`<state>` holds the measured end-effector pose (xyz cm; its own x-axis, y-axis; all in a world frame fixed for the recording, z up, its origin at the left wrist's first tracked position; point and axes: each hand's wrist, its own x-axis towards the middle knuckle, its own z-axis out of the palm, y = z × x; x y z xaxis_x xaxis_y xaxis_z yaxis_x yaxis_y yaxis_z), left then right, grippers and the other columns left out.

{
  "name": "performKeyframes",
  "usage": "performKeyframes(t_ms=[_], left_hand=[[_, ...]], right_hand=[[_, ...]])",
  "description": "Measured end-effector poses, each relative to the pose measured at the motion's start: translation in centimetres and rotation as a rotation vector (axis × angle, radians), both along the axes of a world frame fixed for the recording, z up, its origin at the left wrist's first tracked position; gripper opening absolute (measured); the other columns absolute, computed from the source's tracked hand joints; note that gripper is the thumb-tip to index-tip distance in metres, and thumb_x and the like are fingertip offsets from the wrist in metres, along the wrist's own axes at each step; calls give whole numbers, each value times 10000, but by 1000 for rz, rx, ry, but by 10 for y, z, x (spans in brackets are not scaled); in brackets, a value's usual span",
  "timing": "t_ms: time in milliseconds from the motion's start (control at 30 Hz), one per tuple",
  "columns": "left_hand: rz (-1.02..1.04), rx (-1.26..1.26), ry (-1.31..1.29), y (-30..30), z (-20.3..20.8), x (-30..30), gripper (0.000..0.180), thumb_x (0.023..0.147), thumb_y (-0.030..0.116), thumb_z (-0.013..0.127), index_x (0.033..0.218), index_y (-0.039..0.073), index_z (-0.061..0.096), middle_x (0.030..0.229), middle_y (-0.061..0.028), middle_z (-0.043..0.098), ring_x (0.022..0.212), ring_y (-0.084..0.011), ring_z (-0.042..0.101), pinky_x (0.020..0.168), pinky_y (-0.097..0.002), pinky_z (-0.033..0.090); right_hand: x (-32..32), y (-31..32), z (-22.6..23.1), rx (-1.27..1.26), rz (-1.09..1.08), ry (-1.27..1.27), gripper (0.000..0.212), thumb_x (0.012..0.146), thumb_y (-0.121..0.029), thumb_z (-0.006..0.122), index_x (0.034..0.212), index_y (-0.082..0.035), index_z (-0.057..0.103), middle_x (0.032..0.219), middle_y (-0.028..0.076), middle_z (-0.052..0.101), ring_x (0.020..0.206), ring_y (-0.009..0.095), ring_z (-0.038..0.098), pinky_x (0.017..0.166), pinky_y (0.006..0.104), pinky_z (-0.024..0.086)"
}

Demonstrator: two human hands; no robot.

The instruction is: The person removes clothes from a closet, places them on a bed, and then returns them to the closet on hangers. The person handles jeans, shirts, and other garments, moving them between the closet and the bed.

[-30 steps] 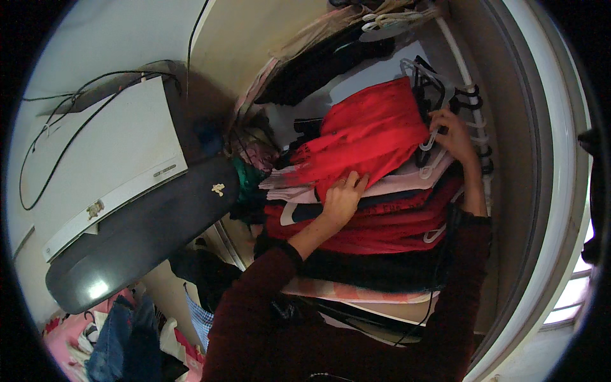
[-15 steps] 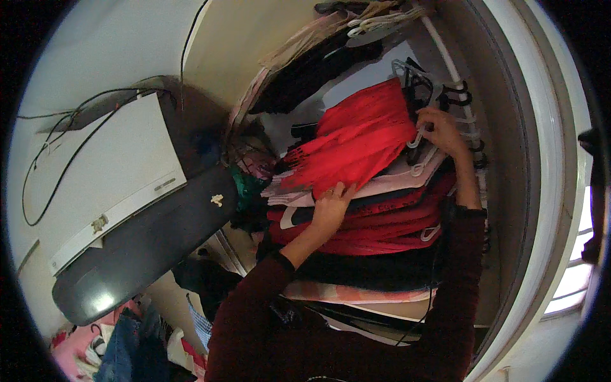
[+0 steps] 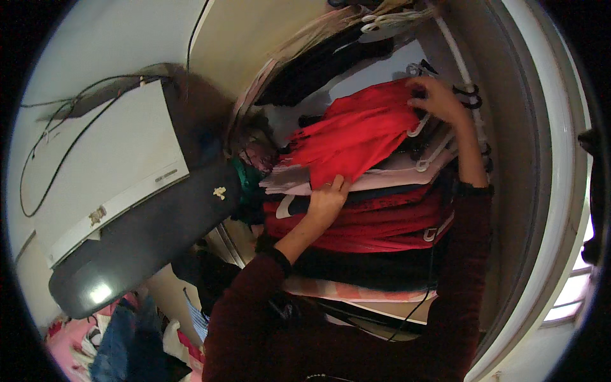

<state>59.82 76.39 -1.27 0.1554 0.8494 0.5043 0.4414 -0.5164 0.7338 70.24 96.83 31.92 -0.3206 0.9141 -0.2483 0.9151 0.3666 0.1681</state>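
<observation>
A bright red fringed scarf [image 3: 356, 127] lies draped on a white hanger [image 3: 420, 124], across a row of hung clothes. My left hand [image 3: 328, 202] is closed on the scarf's lower edge, the thumb hidden. At the scarf's upper right end is my right hand [image 3: 442, 102], its thumb and fingers curved and apart beside the cloth; no held thing shows between them. Below the scarf hang a pale pink garment [image 3: 369, 180] and several dark red garments [image 3: 375, 226], with white hanger parts showing at their ends.
A clothes rail [image 3: 455, 48] with black hooks runs along the wardrobe's right side. Black clothing [image 3: 318, 70] hangs farther back. A white box-shaped appliance [image 3: 121, 165] and a dark rounded panel [image 3: 146, 235] stand left. Below them lies a heap of clothes [image 3: 121, 337].
My right hand has moved up from the white hanger to the scarf's upper end, and its fingers have spread. My left hand stays at the scarf's lower edge. The view has shifted slightly.
</observation>
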Motion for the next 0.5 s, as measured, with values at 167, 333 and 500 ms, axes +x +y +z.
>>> performKeyframes(t_ms=[167,333,500], left_hand=[[0,110,45,-17,7,9,449,802,113,615,1247,54,610,1049,-103,598,662,-221,679,536,-354,555],[-78,70,32,-31,8,13,464,806,120,610,1263,43,600,1099,-123,597,657,-222,679,541,-360,568],[-130,121,-36,-49,17,16,474,816,116,596,1284,39,589,1051,-114,574,650,-224,675,520,-371,561]], right_hand=[[12,-34,-36,-221,-26,-152,836,628,-323,919,1350,-46,600,1363,198,573,1297,343,525,1115,394,402],[4,-59,-55,-193,-4,-395,593,689,-35,798,1265,-76,665,1331,197,574,1318,380,487,1159,408,352],[28,-76,-44,-263,52,-259,314,634,92,665,921,-24,715,1110,102,659,1276,316,528,1218,484,248]])
